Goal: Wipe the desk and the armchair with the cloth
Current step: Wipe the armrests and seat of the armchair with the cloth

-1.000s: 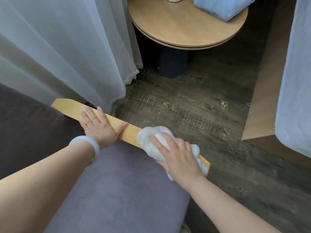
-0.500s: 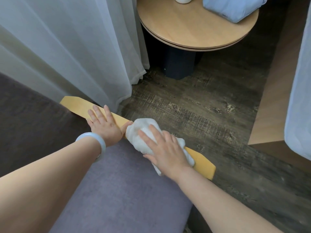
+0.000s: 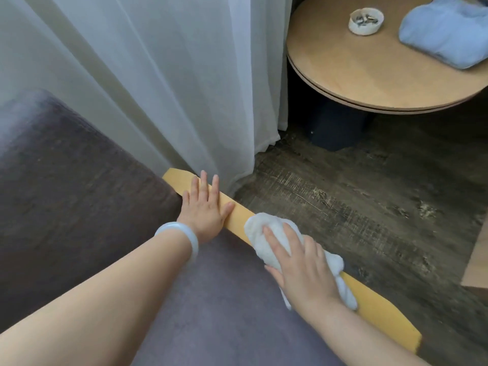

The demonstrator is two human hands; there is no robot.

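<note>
My left hand lies flat, fingers extended, on the armchair's wooden armrest, gripping nothing. At its 4 o'clock, my right hand presses the bunched white cloth onto the armrest, fingers spread over it.

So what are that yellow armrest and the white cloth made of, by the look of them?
The armrest looks like smooth wood or painted board: flat, hard-edged, matte yellow, no grain that I can make out. The cloth under the right hand seems soft terry or microfibre: fluffy and bunched.
</note>
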